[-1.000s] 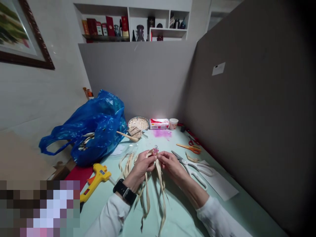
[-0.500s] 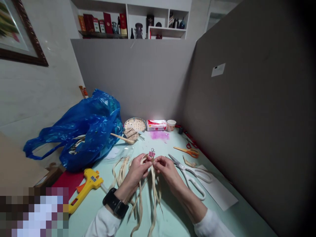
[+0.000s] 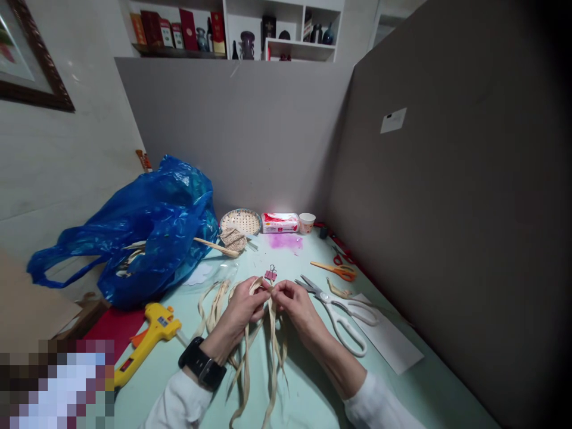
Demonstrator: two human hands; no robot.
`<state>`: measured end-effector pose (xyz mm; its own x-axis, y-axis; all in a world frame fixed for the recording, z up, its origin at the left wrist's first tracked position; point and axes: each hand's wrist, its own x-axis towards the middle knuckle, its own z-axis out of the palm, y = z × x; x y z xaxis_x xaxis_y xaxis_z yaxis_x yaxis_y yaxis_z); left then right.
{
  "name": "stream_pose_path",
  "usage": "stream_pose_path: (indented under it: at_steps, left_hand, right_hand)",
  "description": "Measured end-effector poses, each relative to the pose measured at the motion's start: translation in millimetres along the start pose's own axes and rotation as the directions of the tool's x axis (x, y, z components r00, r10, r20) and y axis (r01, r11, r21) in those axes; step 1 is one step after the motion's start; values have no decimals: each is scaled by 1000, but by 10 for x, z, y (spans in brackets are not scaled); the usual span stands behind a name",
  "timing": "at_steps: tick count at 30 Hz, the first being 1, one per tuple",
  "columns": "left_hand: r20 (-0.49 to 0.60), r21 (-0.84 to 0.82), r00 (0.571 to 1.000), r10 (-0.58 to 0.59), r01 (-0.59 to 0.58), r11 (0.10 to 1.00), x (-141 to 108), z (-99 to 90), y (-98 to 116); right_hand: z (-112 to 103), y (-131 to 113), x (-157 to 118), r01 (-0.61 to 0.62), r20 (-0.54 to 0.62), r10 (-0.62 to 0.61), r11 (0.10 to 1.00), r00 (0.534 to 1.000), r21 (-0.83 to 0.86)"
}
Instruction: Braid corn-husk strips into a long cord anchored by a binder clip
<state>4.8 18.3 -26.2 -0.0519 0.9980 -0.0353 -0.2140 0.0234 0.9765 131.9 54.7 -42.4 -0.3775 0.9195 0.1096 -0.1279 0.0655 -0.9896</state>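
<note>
At the lower middle of the frame, your left hand (image 3: 243, 305) and your right hand (image 3: 297, 304) were close together over the green table (image 3: 322, 396), holding pale strips (image 3: 271, 339) between them. Your left thumb and fingers were narrowed on the strips, with one strip looping over that hand; your right thumb and forefinger were pinched on them just beside. Long ends hung down toward the bottom edge of the frame, and more strips lay to the left, partly behind your left wrist, which wore a black watch (image 3: 202, 363). Just beyond your fingertips, near the center, was a pink clip (image 3: 270, 276); its bite was too small to make out. Right of your right hand lay white-handled scissors (image 3: 328, 299), partly over a white sheet (image 3: 397, 351), with orange scissors (image 3: 343, 271) above them. At the lower left you had a yellow glue gun (image 3: 154, 330), and above it a blue plastic bag (image 3: 165, 217) filled the left side. Farther back, around the middle, stood a shallow basket (image 3: 241, 222), a red-and-white packet (image 3: 280, 224) and a paper cup (image 3: 307, 225).
</note>
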Motion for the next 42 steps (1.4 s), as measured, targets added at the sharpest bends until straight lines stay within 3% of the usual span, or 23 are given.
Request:
stream_pose_path:
  at_steps: [9,25,33,42]
  left_hand:
    - [-10,41,1000,7,-7,999,-24,-9,31]
    - [-88,228,987,134,-111,967,-30,54,20]
    - [-35,226,992,118,-107,968,-37,57,-34]
    - [-200,465,957,210,-96,880,-41,28,-63]
  right_hand:
    - [-8,1,-1,-46,10,46,999,999,10]
    - [53,62,-27,-20,-42,21,1000,999,11]
    - [48,70,-43,-39,-48,38,999,998,-18]
    - [8,84,3,16,-60,-28,982,998,-186]
